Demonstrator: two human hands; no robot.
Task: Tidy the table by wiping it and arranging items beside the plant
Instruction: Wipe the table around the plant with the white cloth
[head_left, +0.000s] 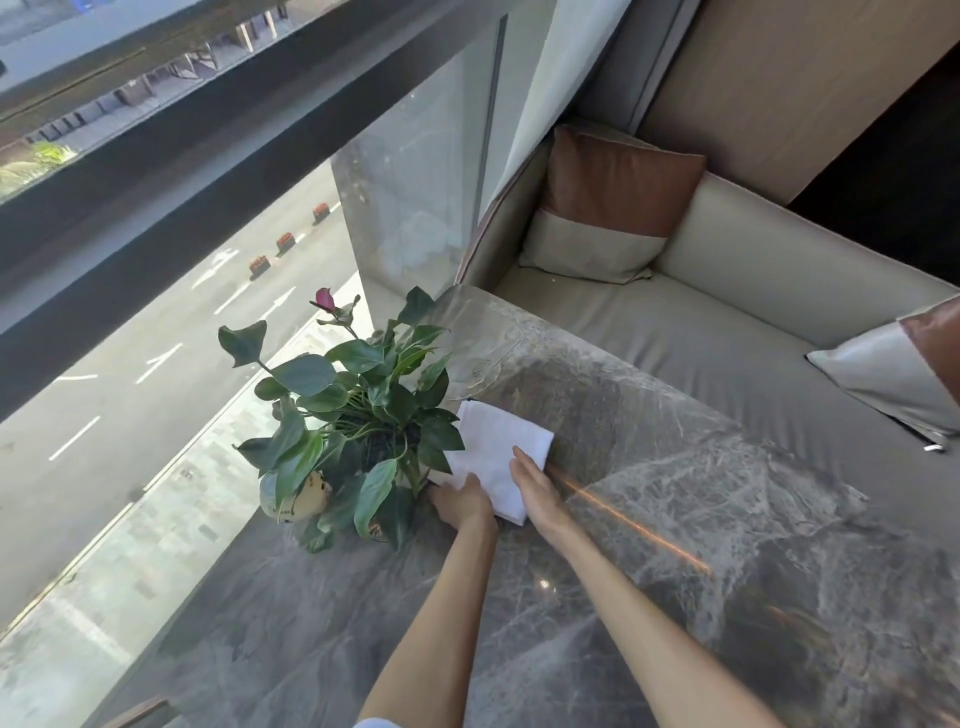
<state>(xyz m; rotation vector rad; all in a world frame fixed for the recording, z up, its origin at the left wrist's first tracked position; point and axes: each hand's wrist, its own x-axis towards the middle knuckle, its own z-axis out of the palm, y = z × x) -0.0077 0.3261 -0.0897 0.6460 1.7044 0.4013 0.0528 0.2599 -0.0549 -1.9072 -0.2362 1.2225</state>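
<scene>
A folded white cloth (493, 447) lies flat on the grey marble table (675, 545), right beside a potted plant (358, 415) with green leaves and one pink bud. My left hand (462, 501) rests on the cloth's near left corner, next to the plant's pot, with its fingers curled at the cloth's edge. My right hand (535, 488) lies flat along the cloth's right edge, fingers straight. A clear stemmed glass (475, 369) stands just beyond the cloth, hard to make out against the marble.
The plant stands at the table's left edge by a large window over a street. A beige sofa (727, 322) with brown and beige cushions (613, 208) runs along the table's far side. A streak of sunlight crosses the marble on the right.
</scene>
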